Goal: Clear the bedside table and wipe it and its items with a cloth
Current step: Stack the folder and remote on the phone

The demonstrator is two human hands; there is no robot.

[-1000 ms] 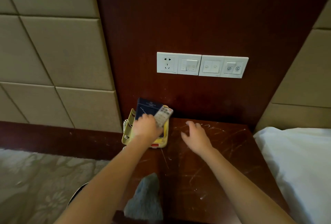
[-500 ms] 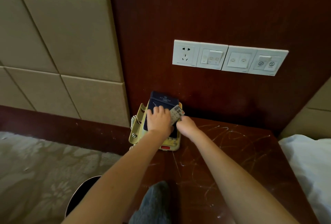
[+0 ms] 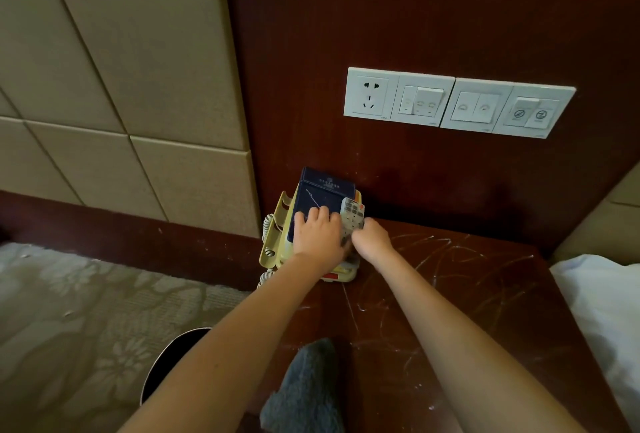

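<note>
My left grip (image 3: pixel 320 236) curls over the box (image 3: pixel 318 190) on the phone (image 3: pixel 273 249) at the desk's (image 3: pixel 485 294) far left corner; right grip (image 3: pixel 370 242) is curled by the remote (image 3: pixel 351 216), hold unclear. I'd lift the stack level, minding the cord (image 3: pixel 266 224)

We find the telephone (image 3: pixel 277 242) at the worktop's (image 3: pixel 467 294) back-left corner, a booklet (image 3: pixel 320 195) and remote (image 3: pixel 352 214) on it. The cloth (image 3: pixel 304 391) lies at the near edge, and the bed (image 3: pixel 606 301) is on the right.

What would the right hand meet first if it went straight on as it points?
Likely the pale, button-covered remote control, lying on the cream plastic telephone; the right hand seems to grip it.
</note>
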